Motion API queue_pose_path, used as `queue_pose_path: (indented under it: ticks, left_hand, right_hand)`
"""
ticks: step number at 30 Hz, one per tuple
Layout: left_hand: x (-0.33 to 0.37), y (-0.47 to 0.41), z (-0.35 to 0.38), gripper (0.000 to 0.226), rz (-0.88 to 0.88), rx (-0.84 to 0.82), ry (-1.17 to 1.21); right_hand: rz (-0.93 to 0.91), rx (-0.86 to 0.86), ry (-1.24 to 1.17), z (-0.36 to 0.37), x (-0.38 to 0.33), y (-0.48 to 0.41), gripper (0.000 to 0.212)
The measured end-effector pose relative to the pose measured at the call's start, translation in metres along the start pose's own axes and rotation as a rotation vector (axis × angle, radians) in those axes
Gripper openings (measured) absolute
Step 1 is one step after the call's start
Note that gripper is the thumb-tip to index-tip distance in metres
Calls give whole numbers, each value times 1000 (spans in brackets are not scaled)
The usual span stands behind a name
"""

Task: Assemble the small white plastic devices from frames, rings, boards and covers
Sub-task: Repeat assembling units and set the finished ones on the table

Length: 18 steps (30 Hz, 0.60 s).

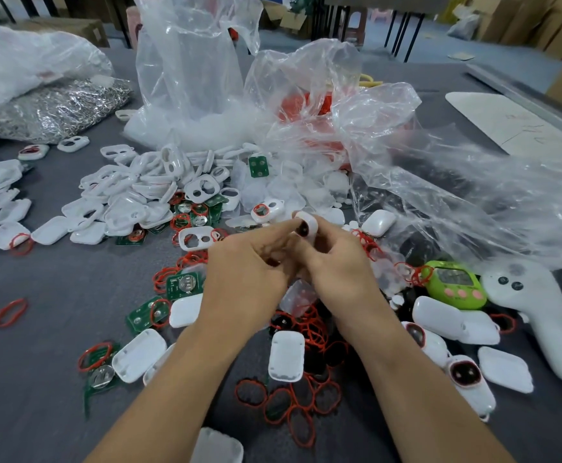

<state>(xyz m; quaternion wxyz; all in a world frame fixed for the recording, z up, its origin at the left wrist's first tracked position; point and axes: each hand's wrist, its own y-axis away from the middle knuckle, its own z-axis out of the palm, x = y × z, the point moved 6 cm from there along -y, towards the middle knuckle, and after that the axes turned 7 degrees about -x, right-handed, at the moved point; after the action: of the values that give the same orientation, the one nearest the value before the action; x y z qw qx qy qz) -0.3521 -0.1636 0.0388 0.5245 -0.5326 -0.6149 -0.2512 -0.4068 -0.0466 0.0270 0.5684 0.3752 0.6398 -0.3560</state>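
**Inspector A:** We record the white device point(307, 225) held above the middle of the surface point(55, 329), in front of the heap of parts. It is tilted, and the dark round opening in its face is turned toward the camera.

**Inspector B:** And the hands?

**Inspector A:** We find both on it. The right hand point(343, 265) grips it from the right, its fingers curled round the body. The left hand point(249, 269) meets it from the left. One of its fingers point(286, 230) is stretched out with the tip on the dark opening, and the others are curled below. We cannot tell how firmly those lower ones bear on it.

**Inspector B:** What lies nearest?

**Inspector A:** Under and beside the forearms we note red rings point(293, 399) scattered and tangled, with a white cover point(286, 355) lying among them. To the left there are green boards point(182, 284), some with rings lying on them.

**Inspector B:** And farther out?

**Inspector A:** Beyond the hands, to the left, we see a pile of white frames point(146, 182) with double openings. Behind it stand crumpled clear plastic bags point(189, 61), one of them showing red contents. At the far left lies a bag of shiny metal parts point(62, 108). To the right we log a green gadget point(456, 285) with pink buttons, touching a white controller point(540, 312). Several closed white units lie just in front of them.
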Motion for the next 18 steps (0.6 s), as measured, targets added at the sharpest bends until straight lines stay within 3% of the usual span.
queue_pose_path:
  ticks: [4,9,18]
  left_hand:
    - [-9,-5,-15,41,-81,152,34]
    - [-16,-8,-3,25,-215,-96,400]
    - [-6,-5,8,30,-212,-200,545]
  right_hand:
    - [126,-97,-340,-2,6,-2,31]
    - [163,-193,-394,-1,2,1,24]
    - [147,-126,-364,-4,3,2,22]
